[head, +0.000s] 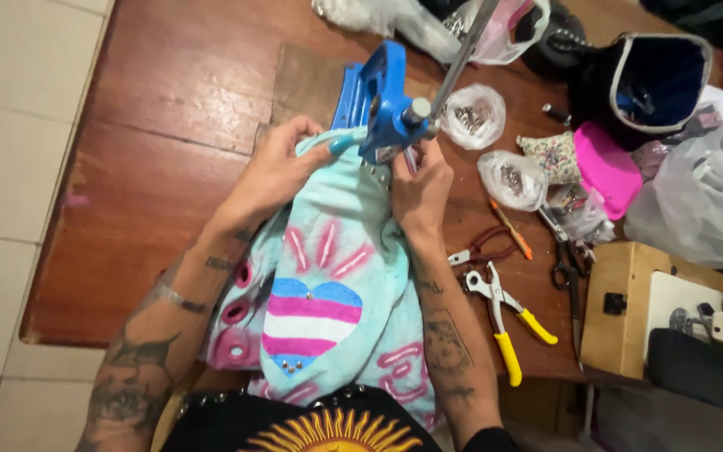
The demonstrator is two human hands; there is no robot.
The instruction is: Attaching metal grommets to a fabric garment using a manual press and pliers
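Wooden worktop (152,125), cluttered right. Left hand (274,172) fingers clamped on pale blue painted fabric (328,276) under blue hand press (382,100); right hand (420,188) pinches fabric beside die. Risk: fingers close to die, could get nipped; fabric slipping, stud misplaced.

— Where does the single view sit?

— On the person's head, looking steeply down at the blue hand press (382,100) on the wooden table (152,109).

— How near?

— Close: the forearms fill the frame's lower half below the press (the wearer's own shirt shows at the bottom edge).

— Which way does it face?

— Forward over the table; floor tiles lie left of the press.
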